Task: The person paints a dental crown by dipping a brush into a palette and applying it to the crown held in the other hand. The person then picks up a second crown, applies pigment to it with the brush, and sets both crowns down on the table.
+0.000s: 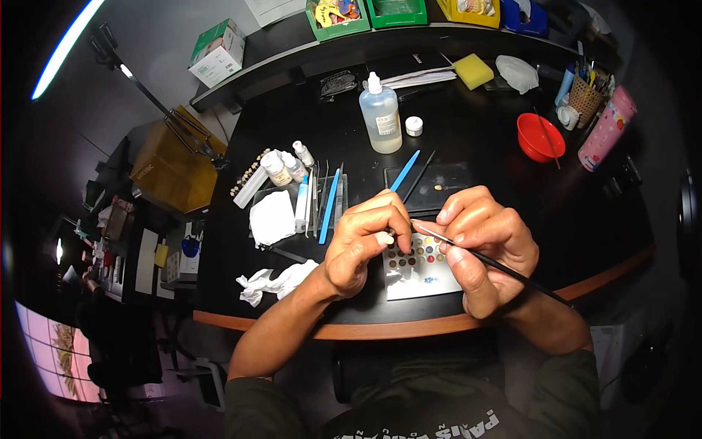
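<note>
My right hand [491,245] pinches a thin brush with a black handle [523,276], its fine tip pointing left toward my other hand. With thumb and fingers pressed together, my left hand [369,238] grips something too small and hidden to make out, close to the brush tip. Below both hands lies a white palette [423,287] with rows of coloured wells, partly covered by the fingers. Behind the hands is a dark tile [457,175] with a small pale piece [438,188] on it. A blue-handled tool [405,171] rests on the tile's left part.
A clear bottle [381,121] stands beyond the hands with a small white jar [414,126]. At right are a red bowl [540,139] and a pink flask [608,130]. Small bottles [276,168], slim tools, white tissue [272,218] and crumpled tissue [276,282] lie at left.
</note>
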Demonstrator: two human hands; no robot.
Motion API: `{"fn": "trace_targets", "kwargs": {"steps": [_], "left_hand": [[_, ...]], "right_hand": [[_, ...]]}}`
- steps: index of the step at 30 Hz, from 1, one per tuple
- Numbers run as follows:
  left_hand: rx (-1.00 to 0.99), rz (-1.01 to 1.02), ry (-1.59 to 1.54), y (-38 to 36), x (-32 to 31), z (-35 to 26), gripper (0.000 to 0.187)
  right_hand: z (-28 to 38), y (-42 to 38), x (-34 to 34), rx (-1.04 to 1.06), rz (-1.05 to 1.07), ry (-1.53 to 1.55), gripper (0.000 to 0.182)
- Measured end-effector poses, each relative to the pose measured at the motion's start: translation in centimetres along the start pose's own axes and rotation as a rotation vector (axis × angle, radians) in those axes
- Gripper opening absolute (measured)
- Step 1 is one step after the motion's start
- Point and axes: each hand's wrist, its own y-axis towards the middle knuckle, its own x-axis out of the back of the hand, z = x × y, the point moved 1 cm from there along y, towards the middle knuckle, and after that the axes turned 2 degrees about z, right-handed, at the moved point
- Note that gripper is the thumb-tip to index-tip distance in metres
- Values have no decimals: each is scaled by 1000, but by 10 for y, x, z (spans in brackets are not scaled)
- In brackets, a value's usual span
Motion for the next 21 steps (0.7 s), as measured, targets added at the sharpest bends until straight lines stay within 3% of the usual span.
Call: {"fn": "trace_targets", "kwargs": {"steps": [15, 21], "left_hand": [[4, 1, -52, -3, -1, 6, 46], [-24, -33, 4, -2, -3, 5, 40]], "right_hand": [[2, 4, -3, 84, 43, -31, 17], [0, 3, -4, 107, 65, -30, 16]]}}
